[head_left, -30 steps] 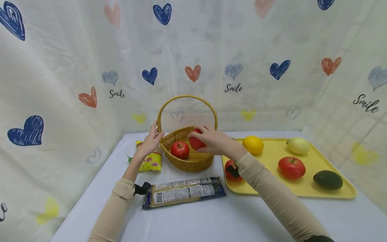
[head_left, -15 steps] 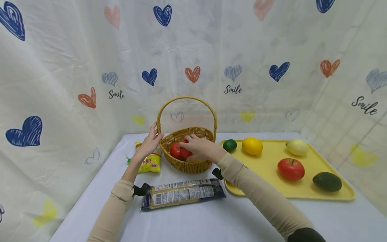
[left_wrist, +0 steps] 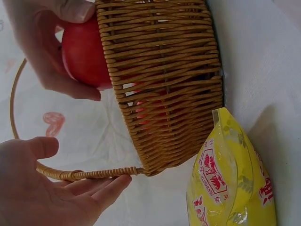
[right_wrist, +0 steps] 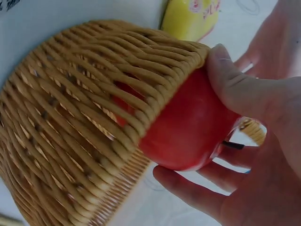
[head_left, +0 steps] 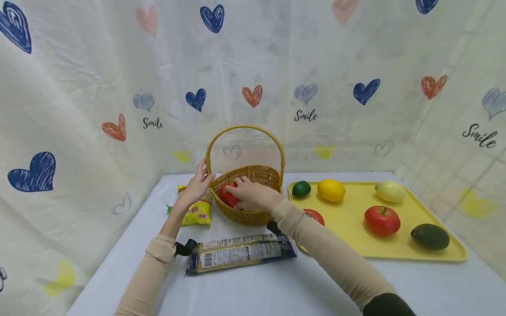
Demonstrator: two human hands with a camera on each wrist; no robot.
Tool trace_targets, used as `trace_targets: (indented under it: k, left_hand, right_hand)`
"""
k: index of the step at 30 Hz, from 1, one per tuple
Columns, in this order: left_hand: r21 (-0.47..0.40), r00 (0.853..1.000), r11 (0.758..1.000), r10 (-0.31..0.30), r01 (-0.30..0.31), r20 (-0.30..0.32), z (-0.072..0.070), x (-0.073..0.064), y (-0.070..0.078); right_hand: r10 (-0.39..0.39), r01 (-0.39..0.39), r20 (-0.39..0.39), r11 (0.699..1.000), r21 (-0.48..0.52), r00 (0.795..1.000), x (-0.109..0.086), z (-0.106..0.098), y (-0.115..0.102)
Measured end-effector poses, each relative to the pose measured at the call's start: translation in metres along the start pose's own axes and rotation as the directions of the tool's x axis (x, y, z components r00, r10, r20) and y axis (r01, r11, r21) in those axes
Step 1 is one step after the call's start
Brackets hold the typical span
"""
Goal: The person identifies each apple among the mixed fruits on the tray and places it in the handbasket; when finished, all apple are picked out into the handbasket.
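A wicker basket (head_left: 253, 218) with a tall arched handle stands at the table's back middle. My right hand (head_left: 253, 194) holds a red apple (right_wrist: 188, 125) at the rim, its thumb and fingers spread round it; the apple's lower part sits inside the wall. Another red apple (head_left: 225, 193) lies in the basket, mostly hidden behind the held one and showing through the weave in the left wrist view. At the basket's left side, my left hand (head_left: 197, 186) touches the foot of the handle (left_wrist: 101, 173) with nearly straight fingers, thumb standing apart from it.
Left of the basket lies a yellow packet (head_left: 197, 213); a long printed packet (head_left: 241, 253) lies in front. The yellow tray (head_left: 352, 245) at right bears a lemon (head_left: 331, 190), a red apple (head_left: 381, 220), a dark green avocado-like fruit (head_left: 430, 237) and other produce. My right sleeve crosses its corner.
My right hand has lowered the apple and moved it left, from above the basket to beside the other apple. The left hand stays at the handle.
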State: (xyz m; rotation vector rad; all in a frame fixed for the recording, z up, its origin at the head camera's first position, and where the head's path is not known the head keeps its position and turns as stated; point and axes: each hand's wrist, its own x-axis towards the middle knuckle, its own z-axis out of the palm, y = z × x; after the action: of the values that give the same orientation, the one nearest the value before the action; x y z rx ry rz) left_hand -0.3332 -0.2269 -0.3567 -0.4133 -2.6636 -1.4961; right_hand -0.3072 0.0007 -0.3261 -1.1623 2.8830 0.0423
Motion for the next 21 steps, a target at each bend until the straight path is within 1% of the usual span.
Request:
trace_targets:
  k: [3, 5, 9, 11, 14, 16, 19, 21]
  left_hand:
    - [0.003, 1.000, 1.000, -0.004, 0.004, -0.001, 0.000, -0.001, 0.001]
    - [0.012, 1.000, 1.000, 0.002, -0.002, 0.001, 0.000, -0.001, 0.001]
    - [0.021, 1.000, 1.000, 0.007, -0.008, 0.005, 0.001, -0.002, 0.000]
    - [0.023, 1.000, 1.000, 0.004, -0.004, 0.003, 0.001, -0.002, -0.001]
    - [0.021, 1.000, 1.000, -0.002, 0.002, 0.001, 0.001, -0.002, -0.001]
    - [0.016, 1.000, 1.000, -0.006, 0.006, 0.000, 0.001, -0.001, 0.000]
    - [0.016, 1.000, 1.000, -0.007, 0.007, 0.002, 0.001, -0.001, 0.001]
    - [0.017, 1.000, 1.000, -0.012, 0.012, -0.001, 0.001, 0.000, 0.002]
  right_hand:
    - [0.002, -0.007, 0.047, 0.995, 0.095, 0.999, 0.005, 0.005, 0.009]
    - [-0.013, 0.001, 0.074, 0.987, 0.159, 0.997, 0.007, 0.009, 0.015]
    - [-0.044, 0.017, 0.102, 0.967, 0.252, 0.994, 0.010, 0.017, 0.024]
    - [-0.056, 0.026, 0.100, 0.961, 0.275, 0.993, 0.010, 0.019, 0.026]
    - [-0.057, 0.029, 0.087, 0.956, 0.291, 0.995, 0.010, 0.021, 0.026]
    - [-0.053, 0.031, 0.071, 0.959, 0.282, 0.996, 0.010, 0.021, 0.025]
    - [-0.052, 0.035, 0.064, 0.969, 0.243, 0.997, 0.010, 0.023, 0.024]
    - [-0.066, 0.050, 0.075, 0.979, 0.196, 0.995, 0.011, 0.024, 0.022]
